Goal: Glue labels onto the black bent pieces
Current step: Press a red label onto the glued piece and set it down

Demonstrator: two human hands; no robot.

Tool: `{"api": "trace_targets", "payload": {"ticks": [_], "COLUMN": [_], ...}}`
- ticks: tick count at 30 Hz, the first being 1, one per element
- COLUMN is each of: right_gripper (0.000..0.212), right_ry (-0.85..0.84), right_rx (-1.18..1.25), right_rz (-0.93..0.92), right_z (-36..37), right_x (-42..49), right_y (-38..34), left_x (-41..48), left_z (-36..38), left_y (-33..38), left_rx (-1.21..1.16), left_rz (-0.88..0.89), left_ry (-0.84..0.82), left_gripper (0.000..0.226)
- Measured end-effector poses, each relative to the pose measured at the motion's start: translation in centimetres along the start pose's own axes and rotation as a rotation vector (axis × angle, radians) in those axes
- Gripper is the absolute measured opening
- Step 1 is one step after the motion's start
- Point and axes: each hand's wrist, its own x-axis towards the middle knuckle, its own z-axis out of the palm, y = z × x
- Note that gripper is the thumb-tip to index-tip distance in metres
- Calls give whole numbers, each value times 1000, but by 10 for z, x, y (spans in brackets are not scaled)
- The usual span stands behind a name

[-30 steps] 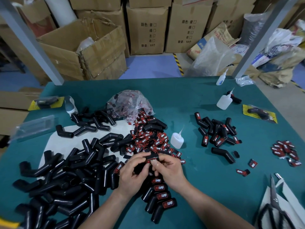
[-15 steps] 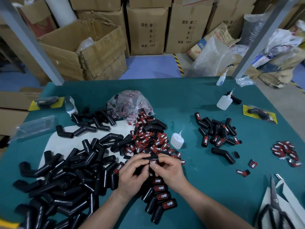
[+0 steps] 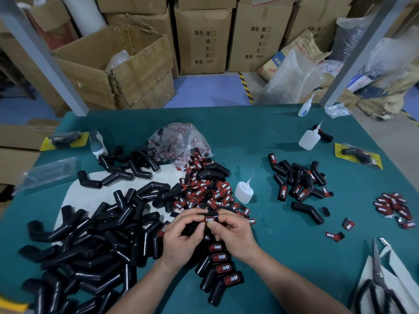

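My left hand [image 3: 182,239] grips a black bent piece [image 3: 191,227] above the green table [image 3: 283,257]. My right hand [image 3: 233,234] pinches its end, where a red-and-black TAPER label [image 3: 209,219] sits under my fingertips. A pile of loose labels [image 3: 204,189] lies just behind my hands. Unlabelled black bent pieces [image 3: 90,241] are heaped at the left. Several labelled pieces [image 3: 223,268] lie in a row below my hands. A small glue bottle [image 3: 243,192] stands to the right of the label pile.
A second heap of labelled pieces [image 3: 299,180] lies at right, with more labels [image 3: 394,207] near the right edge. Two more glue bottles [image 3: 309,139] stand at the back right. Scissors [image 3: 381,291] lie at the lower right. A plastic bag of labels [image 3: 179,141] sits behind the pile.
Both hands have stayed in place over the piece. The fingers have shifted slightly on the label, which now shows more plainly between them.
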Motion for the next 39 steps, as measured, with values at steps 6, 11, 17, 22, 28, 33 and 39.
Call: {"api": "trace_targets", "payload": {"ticks": [6, 11, 17, 22, 28, 33, 39], "right_gripper": [14, 17, 34, 30, 33, 34, 35], "right_ry": [65, 75, 73, 78, 119, 104, 93], "right_rx": [80, 92, 118, 208, 264, 292, 254], "right_rz": [63, 69, 154, 247, 299, 300, 279], "right_z": [6, 7, 8, 7, 8, 9, 10], "right_x": [-1, -2, -1, 2, 2, 1, 1], "right_y": [-4, -4, -1, -2, -5, -8, -14], "left_x": [-2, -4, -3, -2, -4, -5, -2], "left_z": [-1, -2, -1, -2, 0, -1, 0], "left_y": [-3, -2, 0, -2, -5, -4, 0], "left_rx": [110, 154, 175, 179, 162, 157, 139], "left_rz": [127, 163, 183, 212, 228, 225, 210], "left_ry": [-23, -44, -33, -13, -16, -9, 14], "left_gripper": [13, 14, 17, 16, 23, 21, 12]}}
